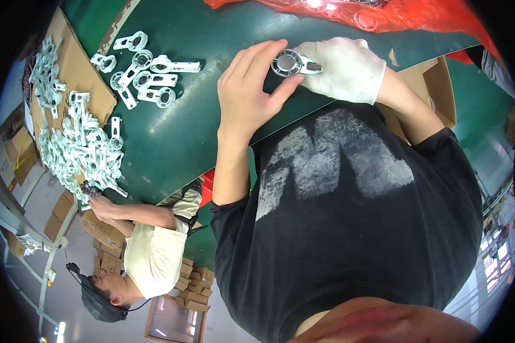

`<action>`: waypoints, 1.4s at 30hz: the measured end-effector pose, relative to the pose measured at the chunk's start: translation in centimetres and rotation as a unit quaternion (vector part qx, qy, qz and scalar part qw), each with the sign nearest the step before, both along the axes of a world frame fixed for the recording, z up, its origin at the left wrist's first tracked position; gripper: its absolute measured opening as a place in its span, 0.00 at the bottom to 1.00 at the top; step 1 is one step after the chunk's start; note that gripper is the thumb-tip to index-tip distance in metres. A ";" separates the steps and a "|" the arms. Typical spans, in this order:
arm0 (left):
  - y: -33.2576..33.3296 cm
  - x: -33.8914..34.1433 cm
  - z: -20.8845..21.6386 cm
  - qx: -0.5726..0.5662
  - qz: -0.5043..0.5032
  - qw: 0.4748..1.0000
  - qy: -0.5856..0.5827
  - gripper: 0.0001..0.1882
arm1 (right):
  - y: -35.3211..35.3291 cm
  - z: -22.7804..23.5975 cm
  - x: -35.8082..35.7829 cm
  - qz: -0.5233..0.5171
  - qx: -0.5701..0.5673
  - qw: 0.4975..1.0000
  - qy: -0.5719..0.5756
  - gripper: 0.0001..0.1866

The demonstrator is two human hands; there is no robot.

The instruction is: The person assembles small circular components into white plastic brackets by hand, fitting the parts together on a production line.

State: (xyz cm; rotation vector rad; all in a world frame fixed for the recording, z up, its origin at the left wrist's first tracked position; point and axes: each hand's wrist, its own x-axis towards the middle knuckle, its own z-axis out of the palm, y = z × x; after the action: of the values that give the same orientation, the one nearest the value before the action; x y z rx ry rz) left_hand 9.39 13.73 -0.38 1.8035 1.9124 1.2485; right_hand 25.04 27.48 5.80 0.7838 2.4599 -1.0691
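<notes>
A person in a black T-shirt (355,234) is holding a white-and-grey round-headed part (286,63) over the green desk (183,134), and both hands are meeting on it. The bare left hand (249,86) is curling around the round head, forefinger and thumb pinching its rim from opposite sides. The right hand (344,68), wearing a white glove, is clamping on the narrower handle end, its fingertips partly hiding that end. To the left of the round-headed part, a loose group of similar parts (163,80) is lying on the desk, their handles pointing in different directions. Farther left of it and lower, a dense pile of white parts (86,143) is spreading, and a sheet of cardboard (91,68) is lying above that pile, with a smaller heap (47,77) resting toward its left side. Above and to the right of the round-headed part, a red plastic bag (360,17) is stretching along the desk. To its right, past the glove, an open cardboard box (438,86) is standing by the desk's edge. Well down and to its left, a co-worker (154,257) in a pale shirt and dark cap is reaching a hand (100,207) to the dense pile; what those fingers are touching is too small to tell.
</notes>
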 end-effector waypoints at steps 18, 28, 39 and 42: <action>-0.3 -0.1 0.0 0.108 0.020 0.993 0.050 0.27 | 0.9 -0.2 1.1 -0.037 -0.266 0.961 0.060 0.23; 0.3 1.5 -0.3 -0.006 -0.037 0.955 -0.293 0.27 | -0.9 -5.3 0.8 -0.082 -0.074 0.980 0.167 0.22; 1.2 -1.2 0.6 -0.143 -0.062 0.895 -0.418 0.14 | -1.9 -5.6 0.6 -0.032 0.064 0.976 0.206 0.22; 1.8 -6.9 3.2 -0.234 -0.090 0.945 -0.212 0.11 | -1.5 -3.5 0.1 -0.089 -0.042 0.980 0.172 0.20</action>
State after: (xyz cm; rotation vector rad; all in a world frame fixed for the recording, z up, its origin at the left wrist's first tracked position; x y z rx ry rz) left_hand 2.47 15.52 2.86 1.3055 1.5881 0.9232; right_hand 25.13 26.03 2.30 0.8677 2.6393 -1.4752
